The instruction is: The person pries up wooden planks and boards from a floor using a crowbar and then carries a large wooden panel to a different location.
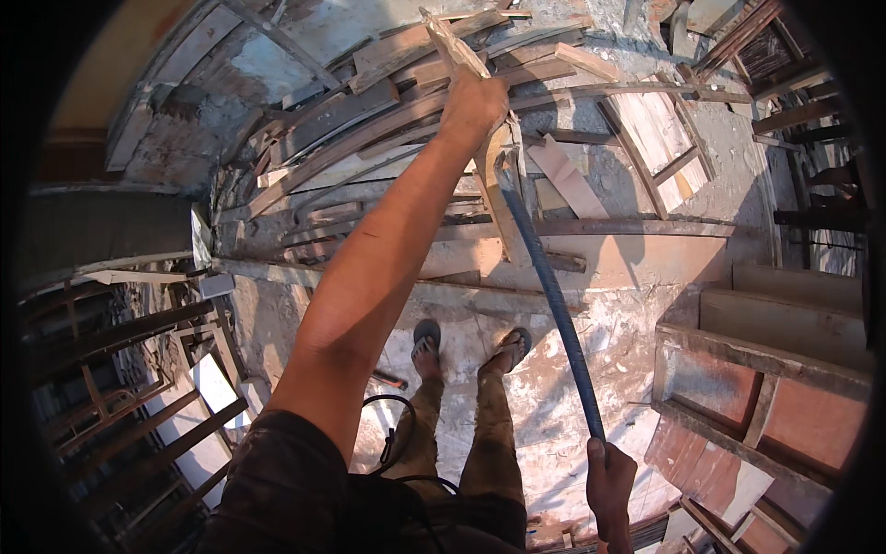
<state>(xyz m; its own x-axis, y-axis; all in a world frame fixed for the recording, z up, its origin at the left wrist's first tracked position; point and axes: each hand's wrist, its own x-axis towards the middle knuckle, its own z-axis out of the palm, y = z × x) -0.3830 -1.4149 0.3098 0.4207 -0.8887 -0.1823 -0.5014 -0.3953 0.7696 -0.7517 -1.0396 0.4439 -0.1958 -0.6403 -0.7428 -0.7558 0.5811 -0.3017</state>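
Left hand [476,106]: grasping narrow wooden plank [497,208], ahead of sandalled feet [426,343], above scrap boards [351,150] | Right hand [610,480]: clenched around near end of long dark bar [554,297], with hooked far end at plank, contact hard to tell | Floor [637,342]: pale, patchy, sunlit | Far right: wooden frame [757,355] with reddish panels

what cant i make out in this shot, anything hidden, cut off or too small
- Head view: the stretch of splintered wooden board inside the left hand, covered by that fist.
- Head view: the lower end of the ribbed pry bar, covered by the right hand.
- Head view: most of the right forearm, cut off by the lower edge.
- Head view: whether the bar's hooked tip grips anything, too small to tell.
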